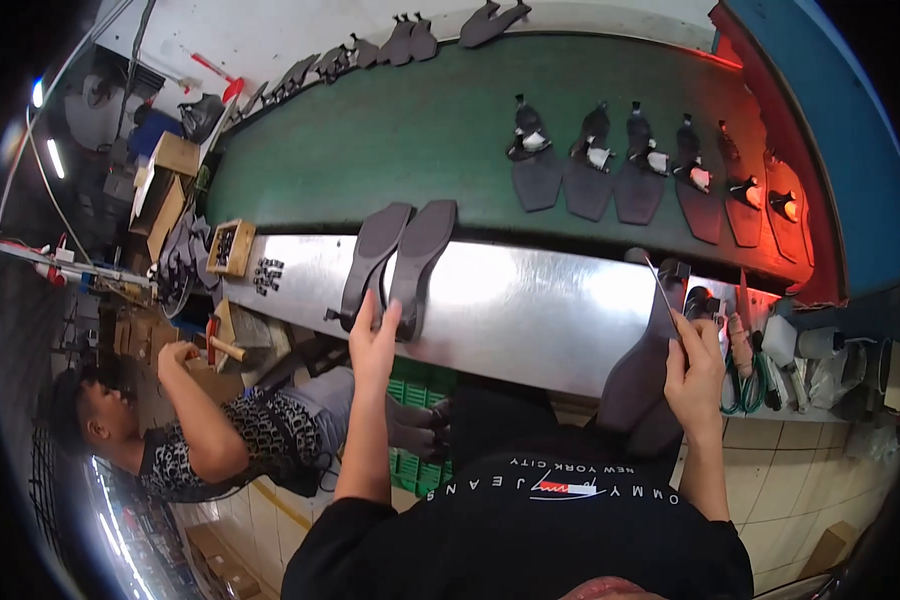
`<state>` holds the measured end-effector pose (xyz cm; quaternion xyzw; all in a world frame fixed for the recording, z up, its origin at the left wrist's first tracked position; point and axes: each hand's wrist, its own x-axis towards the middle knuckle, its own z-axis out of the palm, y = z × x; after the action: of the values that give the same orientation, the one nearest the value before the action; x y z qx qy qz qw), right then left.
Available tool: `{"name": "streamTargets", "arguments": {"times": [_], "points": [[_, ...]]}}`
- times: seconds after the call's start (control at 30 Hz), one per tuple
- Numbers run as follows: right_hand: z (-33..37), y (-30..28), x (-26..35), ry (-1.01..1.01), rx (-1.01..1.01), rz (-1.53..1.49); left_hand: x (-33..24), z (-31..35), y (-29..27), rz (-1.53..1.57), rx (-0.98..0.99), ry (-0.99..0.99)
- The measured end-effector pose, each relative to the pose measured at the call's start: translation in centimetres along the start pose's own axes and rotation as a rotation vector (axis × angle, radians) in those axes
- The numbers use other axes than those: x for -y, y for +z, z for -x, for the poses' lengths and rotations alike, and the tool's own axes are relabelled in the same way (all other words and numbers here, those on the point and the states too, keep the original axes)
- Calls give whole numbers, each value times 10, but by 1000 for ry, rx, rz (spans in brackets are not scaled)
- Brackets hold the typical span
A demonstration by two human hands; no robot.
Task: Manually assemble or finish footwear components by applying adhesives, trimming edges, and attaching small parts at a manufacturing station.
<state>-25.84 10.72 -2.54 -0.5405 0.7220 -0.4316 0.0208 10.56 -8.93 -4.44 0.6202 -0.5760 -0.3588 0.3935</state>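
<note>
Two dark shoe soles [428, 245] lie side by side on the metal ledge, with heels toward me. My left hand [373, 345] is at their heel ends, thumb and fingers stretched out and apart in front of the soles. In my right hand [695, 375] is a thin stick-like tool [662, 288], pinched and pointing up and away; its tip is too small to make out. Beside that hand, dark soles [632, 372] stand against the ledge's near edge, partly overlapping. A dark heel piece [705, 300] shows just beyond my right fingers.
A green conveyor belt [370, 130] carries several heeled sandals [590, 180] at right, under red light, and more along its far edge. A wooden box [232, 248] and small dark parts [268, 275] sit left. Another person [240, 430] works at left, near a hammer [225, 345].
</note>
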Motion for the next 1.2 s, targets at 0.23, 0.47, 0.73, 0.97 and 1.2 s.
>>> {"name": "streamTargets", "arguments": {"times": [0.23,0.47,0.73,0.97,1.2], "points": [[-5,-3,-13,246,127,24,-80,-34,85,29,196,467],[-8,11,-30,101,146,200,-44,-196,235,-450,121,557],[5,2,-28,196,201,242,-69,-164,282,-328,180,452],[6,-17,3,118,145,313,-66,-151,288,-103,-66,641],[5,-31,6,334,-11,-833,-149,-54,207,568,499,234]]}}
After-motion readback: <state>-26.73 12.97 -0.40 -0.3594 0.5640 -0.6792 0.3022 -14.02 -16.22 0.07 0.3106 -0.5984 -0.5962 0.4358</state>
